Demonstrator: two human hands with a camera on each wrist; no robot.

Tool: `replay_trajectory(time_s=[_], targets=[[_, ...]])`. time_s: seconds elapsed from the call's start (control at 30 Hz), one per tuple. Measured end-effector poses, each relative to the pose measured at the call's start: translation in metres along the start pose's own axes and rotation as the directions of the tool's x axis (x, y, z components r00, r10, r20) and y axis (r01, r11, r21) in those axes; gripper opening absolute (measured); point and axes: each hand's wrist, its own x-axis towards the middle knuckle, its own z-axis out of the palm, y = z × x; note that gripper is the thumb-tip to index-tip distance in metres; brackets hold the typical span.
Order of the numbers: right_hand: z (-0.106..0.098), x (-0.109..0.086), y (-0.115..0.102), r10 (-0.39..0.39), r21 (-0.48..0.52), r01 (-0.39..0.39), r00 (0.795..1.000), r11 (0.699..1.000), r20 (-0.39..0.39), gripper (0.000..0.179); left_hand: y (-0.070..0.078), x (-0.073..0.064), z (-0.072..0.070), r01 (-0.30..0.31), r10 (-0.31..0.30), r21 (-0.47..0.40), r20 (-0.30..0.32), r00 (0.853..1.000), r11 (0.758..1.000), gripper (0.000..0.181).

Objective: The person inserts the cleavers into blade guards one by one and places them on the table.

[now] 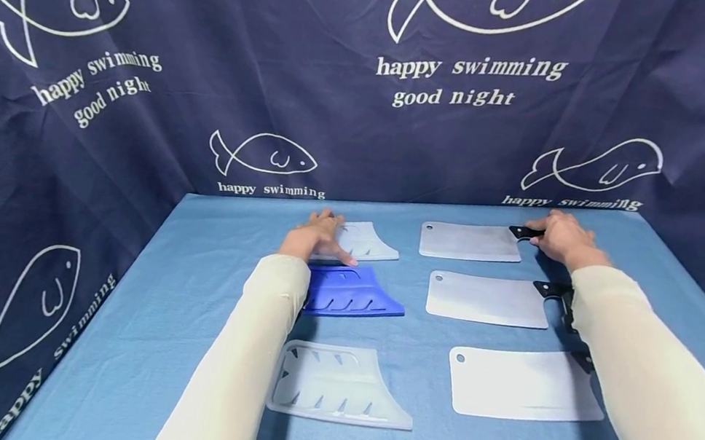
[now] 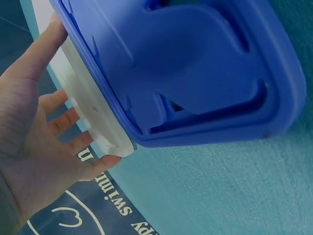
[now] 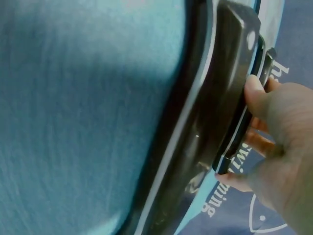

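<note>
At the back of the table my left hand (image 1: 318, 234) spans the left end of a white knife blade guard (image 1: 366, 242). In the left wrist view its fingertips touch the guard's edge, with the thumb at the side by the blue blade guard (image 2: 195, 63). The blue guard (image 1: 350, 293) lies nearer, and another white guard (image 1: 339, 383) lies in front of it. My right hand (image 1: 562, 237) holds the black handle (image 1: 525, 232) of the farthest cleaver (image 1: 471, 242) between thumb and fingers. Two more cleavers, a middle one (image 1: 488, 300) and a near one (image 1: 524, 384), lie flat, handles partly behind my right sleeve.
A light blue cloth (image 1: 146, 341) covers the table. Behind it and along the left side hangs a dark blue curtain (image 1: 322, 40) with white fish drawings and lettering. The guards form a column left of the cleavers, whose blades point left.
</note>
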Motion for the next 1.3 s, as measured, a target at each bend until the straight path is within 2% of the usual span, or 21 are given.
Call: replay_trajectory(time_s=[0.27, 0.47, 0.6, 0.73, 0.93, 1.03, 1.3], targets=[[-0.003, -0.009, -0.001, -0.028, -0.025, 0.026, 0.996, 0.999, -0.084, 0.039, -0.004, -0.002, 0.002, -0.048, 0.047, -0.019, -0.026, 0.999, 0.999, 0.109], [-0.018, -0.02, 0.0, -0.064, -0.077, 0.051, 0.982, 0.996, -0.18, 0.051, -0.013, -0.007, -0.003, -0.058, 0.052, -0.057, -0.097, 0.994, 0.997, 0.112], [-0.028, -0.031, 0.001, -0.083, -0.094, 0.061, 0.963, 0.994, -0.256, 0.054, -0.02, -0.011, -0.007, -0.076, 0.07, -0.036, -0.155, 0.985, 0.996, 0.113], [-0.036, -0.045, 0.002, -0.1, -0.101, 0.072, 0.943, 0.992, -0.317, 0.055, -0.026, -0.021, -0.01, -0.11, 0.11, 0.011, -0.233, 0.966, 0.994, 0.114], [-0.046, -0.066, -0.001, -0.104, -0.129, 0.058, 0.918, 0.99, -0.382, 0.057, -0.029, -0.044, -0.016, -0.14, 0.165, 0.095, -0.354, 0.921, 0.986, 0.111], [-0.053, -0.076, -0.007, -0.123, -0.145, 0.067, 0.895, 0.987, -0.429, 0.058, -0.027, -0.057, -0.02, -0.141, 0.176, 0.117, -0.392, 0.903, 0.983, 0.111], [-0.063, -0.093, -0.025, -0.2, -0.154, 0.135, 0.794, 0.979, -0.574, 0.054, -0.02, -0.077, -0.023, -0.149, 0.19, 0.126, -0.44, 0.878, 0.981, 0.114]])
